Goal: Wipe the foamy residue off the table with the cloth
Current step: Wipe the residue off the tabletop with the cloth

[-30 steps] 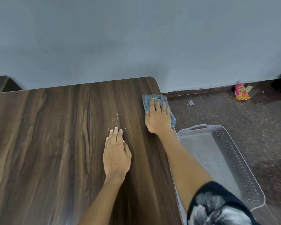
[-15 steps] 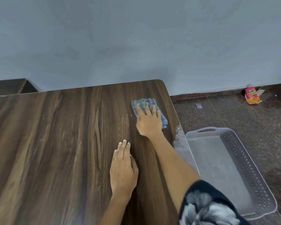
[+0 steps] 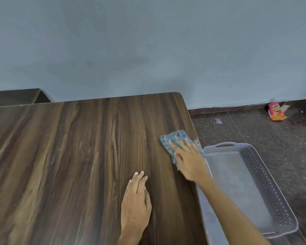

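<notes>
The blue checked cloth [image 3: 173,140] lies flat on the dark wood desk [image 3: 69,156], right of centre in the frame and close to the desk's right edge. The right hand [image 3: 189,161] presses down on it with straight, spread fingers; its grip is open and flat, curled round nothing, and the cloth shows beyond the fingertips and along the thumb side. A small patch of pale foam marks [image 3: 196,141] sits at the desk edge just right of the cloth. The left hand [image 3: 136,206] rests palm down on the bare desk at lower centre, fingers straight and together, holding nothing. Right of the desk, a grey plastic tray [image 3: 272,190] sits on the dark floor [image 3: 281,138]. A red snack packet [image 3: 275,111] lies by the wall at the upper right.
</notes>
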### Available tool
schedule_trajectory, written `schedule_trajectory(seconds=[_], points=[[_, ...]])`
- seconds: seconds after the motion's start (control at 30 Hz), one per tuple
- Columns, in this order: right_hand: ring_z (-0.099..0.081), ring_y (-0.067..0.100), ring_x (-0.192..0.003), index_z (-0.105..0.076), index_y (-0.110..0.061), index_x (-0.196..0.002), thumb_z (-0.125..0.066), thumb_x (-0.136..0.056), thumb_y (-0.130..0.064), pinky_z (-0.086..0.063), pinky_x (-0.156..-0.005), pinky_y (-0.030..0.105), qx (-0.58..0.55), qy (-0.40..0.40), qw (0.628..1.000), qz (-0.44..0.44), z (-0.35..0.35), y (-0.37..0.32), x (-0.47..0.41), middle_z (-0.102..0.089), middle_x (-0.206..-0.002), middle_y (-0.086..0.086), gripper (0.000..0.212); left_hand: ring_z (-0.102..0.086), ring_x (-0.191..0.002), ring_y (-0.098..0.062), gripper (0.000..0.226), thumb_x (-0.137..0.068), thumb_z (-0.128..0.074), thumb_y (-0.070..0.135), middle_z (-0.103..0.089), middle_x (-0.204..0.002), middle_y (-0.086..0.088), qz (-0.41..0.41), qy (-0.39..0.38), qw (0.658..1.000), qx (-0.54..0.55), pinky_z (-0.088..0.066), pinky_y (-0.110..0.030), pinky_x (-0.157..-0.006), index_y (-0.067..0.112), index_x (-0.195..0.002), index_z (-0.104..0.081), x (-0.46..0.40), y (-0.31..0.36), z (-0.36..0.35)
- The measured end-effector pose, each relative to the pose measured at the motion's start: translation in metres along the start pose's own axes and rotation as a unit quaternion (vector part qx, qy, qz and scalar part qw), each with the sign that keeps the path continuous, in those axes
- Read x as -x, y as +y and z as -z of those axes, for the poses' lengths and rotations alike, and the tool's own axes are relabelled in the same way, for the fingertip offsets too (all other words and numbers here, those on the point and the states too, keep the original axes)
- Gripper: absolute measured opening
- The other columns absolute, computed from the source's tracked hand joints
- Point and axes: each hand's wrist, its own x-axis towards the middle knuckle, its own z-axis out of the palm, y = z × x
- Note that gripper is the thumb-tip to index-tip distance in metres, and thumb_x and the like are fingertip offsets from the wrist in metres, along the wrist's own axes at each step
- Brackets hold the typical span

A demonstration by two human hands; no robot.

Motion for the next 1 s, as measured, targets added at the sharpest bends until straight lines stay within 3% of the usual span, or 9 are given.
schedule_trajectory(seconds=[0.1,0.17,0.27,0.37,0.47,0.63,0.83,0.9,1.0], points=[[-0.004,0.029,-0.145,-0.012,-0.029,-0.149,-0.025,-0.1,-0.03,-0.006,-0.117,0.042,0.034,0.02,0.994,-0.106,0.005,-0.002,-0.035,-0.009,-0.158,0.004,0.051,-0.052,-0.121,-0.016,0.031,-0.083,-0.058,0.004,-0.06,-0.124,0.002,-0.005,0.009,1.0,-0.009,-0.036,-0.031,-0.104,0.012,-0.113,-0.065,0.012,-0.003,0.002],[-0.003,0.034,-0.144,-0.012,-0.028,-0.149,-0.03,-0.099,-0.029,-0.006,-0.115,0.048,0.025,0.015,0.993,-0.117,0.001,-0.023,-0.06,-0.006,-0.158,0.005,0.054,-0.052,-0.121,-0.015,0.031,-0.086,-0.049,0.009,-0.06,-0.124,0.003,-0.006,0.015,1.0,-0.004,-0.034,-0.028,-0.105,0.012,-0.112,-0.065,0.019,-0.005,0.004],[-0.001,0.033,-0.144,-0.017,-0.03,-0.149,-0.032,-0.099,-0.028,-0.004,-0.116,0.049,0.015,-0.004,1.0,-0.014,-0.013,-0.069,-0.069,-0.008,-0.158,0.003,0.052,-0.047,-0.125,-0.014,0.034,-0.086,-0.052,0.005,-0.057,-0.129,0.003,0.001,0.01,1.0,0.003,-0.03,-0.03,-0.107,0.013,-0.117,-0.062,0.027,-0.007,0.004],[-0.003,0.027,-0.145,-0.025,-0.031,-0.146,-0.033,-0.1,-0.025,0.0,-0.115,0.042,-0.027,-0.049,0.991,0.118,-0.027,-0.106,-0.028,-0.016,-0.157,-0.002,0.047,-0.049,-0.124,-0.016,0.041,-0.087,-0.035,0.016,-0.058,-0.127,0.001,-0.004,0.01,1.0,-0.002,-0.022,-0.023,-0.109,0.012,-0.118,-0.061,0.034,-0.01,0.004],[-0.003,0.017,-0.145,-0.037,-0.032,-0.141,-0.035,-0.1,-0.025,0.003,-0.114,0.03,-0.097,-0.055,0.981,0.157,-0.028,-0.101,0.024,-0.023,-0.154,-0.006,0.041,-0.048,-0.123,-0.015,0.037,-0.085,-0.043,0.012,-0.063,-0.121,0.0,-0.01,0.008,1.0,0.005,-0.026,-0.025,-0.109,0.012,-0.116,-0.063,0.044,-0.013,0.006],[-0.012,0.017,-0.144,-0.033,-0.036,-0.141,-0.016,-0.094,-0.048,-0.003,-0.114,0.028,-0.078,-0.003,0.995,0.066,-0.015,-0.028,0.078,-0.028,-0.151,-0.009,0.052,-0.042,-0.128,-0.012,0.048,-0.088,-0.027,0.023,-0.058,-0.128,0.005,-0.016,0.01,1.0,0.019,-0.019,-0.023,-0.111,0.012,-0.118,-0.062,0.065,-0.016,0.009],[-0.006,0.03,-0.145,-0.022,-0.024,-0.148,-0.025,-0.102,-0.029,-0.007,-0.117,0.042,-0.035,0.037,0.988,-0.142,0.0,0.001,0.028,-0.016,-0.156,0.006,0.047,-0.04,-0.128,-0.01,0.049,-0.089,-0.025,0.025,-0.056,-0.13,0.005,0.01,-0.008,1.0,0.023,-0.012,-0.022,-0.112,0.012,-0.121,-0.06,0.084,-0.014,0.018],[-0.003,0.033,-0.144,-0.015,-0.023,-0.149,-0.024,-0.102,-0.03,-0.006,-0.115,0.044,-0.027,0.018,0.989,-0.147,-0.002,-0.017,0.008,-0.01,-0.157,0.008,0.049,-0.041,-0.127,-0.01,0.048,-0.089,-0.026,0.023,-0.057,-0.129,0.004,0.015,-0.01,1.0,0.025,-0.013,-0.022,-0.112,0.012,-0.119,-0.061,0.089,-0.015,0.02],[0.003,0.031,-0.144,-0.012,-0.023,-0.15,-0.023,-0.102,-0.03,-0.002,-0.116,0.045,-0.02,-0.015,0.998,-0.049,-0.011,-0.058,0.005,-0.004,-0.158,0.005,0.05,-0.043,-0.126,-0.011,0.046,-0.089,-0.028,0.022,-0.058,-0.128,0.003,0.009,-0.012,1.0,0.024,-0.02,-0.025,-0.109,0.012,-0.118,-0.062,0.095,-0.016,0.02]])
